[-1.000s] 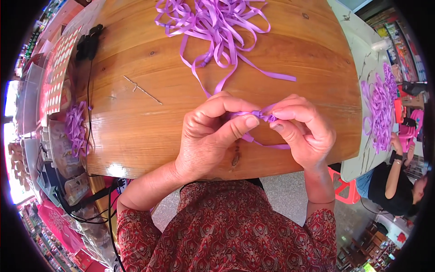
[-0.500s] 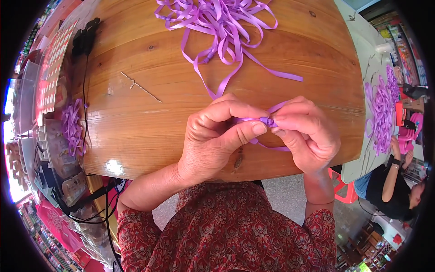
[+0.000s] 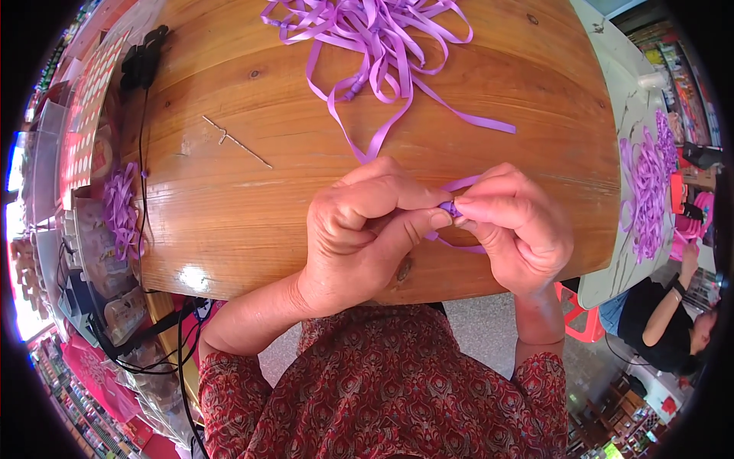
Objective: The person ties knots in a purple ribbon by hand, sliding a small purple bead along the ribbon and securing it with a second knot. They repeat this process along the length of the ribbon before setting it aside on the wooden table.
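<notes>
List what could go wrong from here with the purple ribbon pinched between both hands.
1. The left hand and right hand pinch only a small folded bit of purple ribbon at the fingertips; it may slip and unfold.
2. Its loose tail runs toward the ribbon pile; a tug might drag or tangle the pile.
3. The hands work near the table edge, so a dropped piece could fall off.

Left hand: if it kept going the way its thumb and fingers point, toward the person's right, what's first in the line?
The folded purple ribbon piece pinched between both hands, already at the left hand thumb tip. Right behind it, touching, are the right hand fingertips. Depth looks level, so no gap seems left.
</notes>
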